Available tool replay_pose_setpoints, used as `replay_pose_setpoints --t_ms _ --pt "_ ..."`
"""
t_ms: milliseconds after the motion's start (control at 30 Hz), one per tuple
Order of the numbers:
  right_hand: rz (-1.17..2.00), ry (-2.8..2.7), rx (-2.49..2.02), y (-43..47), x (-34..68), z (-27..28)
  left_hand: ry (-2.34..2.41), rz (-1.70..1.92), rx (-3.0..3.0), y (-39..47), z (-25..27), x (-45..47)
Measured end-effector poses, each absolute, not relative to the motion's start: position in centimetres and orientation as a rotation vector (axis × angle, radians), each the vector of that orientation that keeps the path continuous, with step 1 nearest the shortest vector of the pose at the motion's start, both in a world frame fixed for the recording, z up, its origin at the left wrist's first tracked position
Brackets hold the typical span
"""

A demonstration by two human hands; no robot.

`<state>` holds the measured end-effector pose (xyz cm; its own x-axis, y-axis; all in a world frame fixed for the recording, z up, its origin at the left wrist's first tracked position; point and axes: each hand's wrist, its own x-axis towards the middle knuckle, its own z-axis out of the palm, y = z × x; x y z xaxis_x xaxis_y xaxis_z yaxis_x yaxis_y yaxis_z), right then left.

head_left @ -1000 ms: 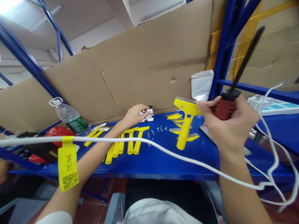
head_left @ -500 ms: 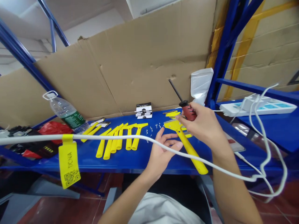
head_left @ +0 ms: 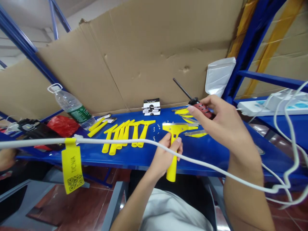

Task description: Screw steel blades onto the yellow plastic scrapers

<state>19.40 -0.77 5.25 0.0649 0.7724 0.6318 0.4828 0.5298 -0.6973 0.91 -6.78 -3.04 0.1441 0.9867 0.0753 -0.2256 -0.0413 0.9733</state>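
Note:
My left hand (head_left: 166, 154) is closed around the neck of a yellow scraper (head_left: 171, 171), whose wide head with a metal blade faces away from me. In my right hand (head_left: 218, 118) is a screwdriver (head_left: 201, 108) with a red and black handle, its dark shaft pointing up and to the left. Several yellow scraper handles (head_left: 125, 131) lie in a row to the left of my left hand. Beyond the held scraper, near my right hand, lie yellow blade covers (head_left: 198, 134) with metal strips. Small white pieces (head_left: 154, 130) are scattered on the blue tabletop (head_left: 141, 157).
A stack of small boxes (head_left: 151, 106) stands against the cardboard wall (head_left: 144, 57). At left are a plastic bottle (head_left: 77, 110) and a red bag (head_left: 63, 125). A white cable (head_left: 211, 168) with a yellow tag (head_left: 72, 168) crosses in front. A power strip (head_left: 255, 106) lies at right.
My left hand has closed on the scraper, which has swung upright and shifted left. My right hand has let go of the scraper and moved right, still holding the screwdriver. The view has shifted slightly.

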Motion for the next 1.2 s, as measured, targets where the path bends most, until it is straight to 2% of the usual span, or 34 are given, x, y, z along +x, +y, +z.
replay_pose_setpoints --t_ms 267,600,867,1200 --pt "0.358 -1.634 -0.939 -2.4 21.2 5.9 0.899 1.247 1.206 -6.7 -3.8 -1.9" --pt "0.169 -1.74 -1.106 -4.2 23.4 6.7 0.879 1.277 1.185 -7.0 -3.5 -1.8" --pt "0.313 -1.783 -1.131 -3.9 23.9 6.4 0.871 1.241 1.179 -7.7 -3.3 -1.5" --pt "0.327 -1.755 -1.087 -4.3 23.5 6.2 0.875 1.208 1.047 -9.2 -3.1 -2.4"
